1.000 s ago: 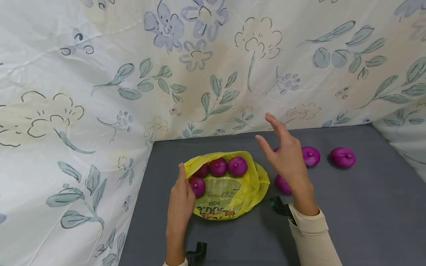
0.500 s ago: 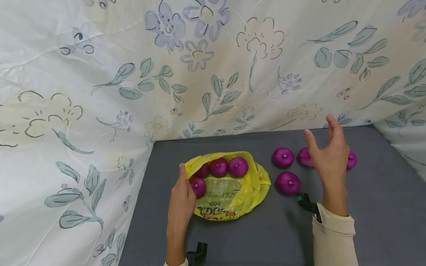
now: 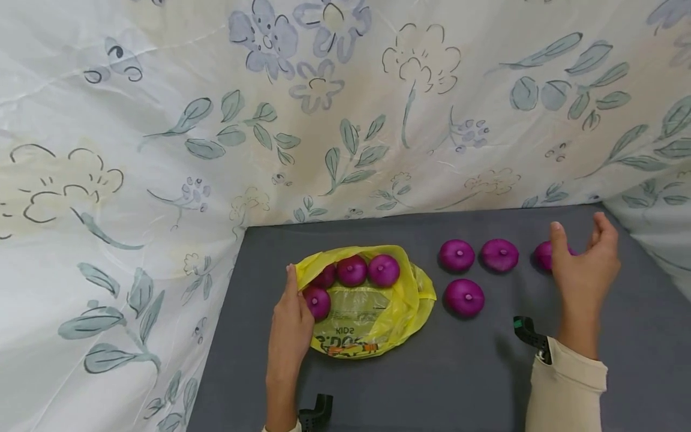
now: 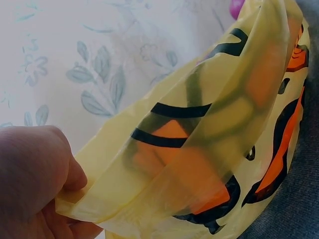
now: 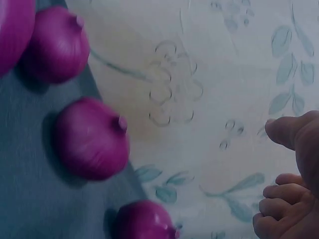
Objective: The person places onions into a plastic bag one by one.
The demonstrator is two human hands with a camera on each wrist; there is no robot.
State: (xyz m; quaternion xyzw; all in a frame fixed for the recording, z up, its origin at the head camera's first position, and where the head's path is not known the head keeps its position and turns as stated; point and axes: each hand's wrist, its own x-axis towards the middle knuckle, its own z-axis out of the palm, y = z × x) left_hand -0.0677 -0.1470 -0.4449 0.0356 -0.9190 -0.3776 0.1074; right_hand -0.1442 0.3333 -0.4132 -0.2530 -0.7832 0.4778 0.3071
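Observation:
My left hand [image 3: 291, 324] pinches the rim of a yellow plastic bag [image 3: 415, 300], which lies with its mouth held wide; the left wrist view shows thumb and fingers gripping the thin film [image 4: 164, 149]. Several purple onions, one of them an onion [image 3: 384, 270] near the far rim, sit inside the bag. Over at the right, my right hand [image 3: 585, 270] hovers with fingers spread and nothing in it, partly covering the rightmost onion [image 3: 543, 255]. Between bag and hand stand an onion [image 3: 456, 255], another onion [image 3: 499, 255] and a nearer onion [image 3: 465, 298].
The dark grey tabletop [image 3: 421, 390] carries everything. Floral cloth [image 3: 324, 150] hangs behind the table and along its left side. A black wrist mount [image 3: 531, 336] sticks out from the right sleeve.
My right hand has travelled from beside the bag across to the rightmost onion, uncovering the onions it passed over. My left hand keeps its hold on the bag rim.

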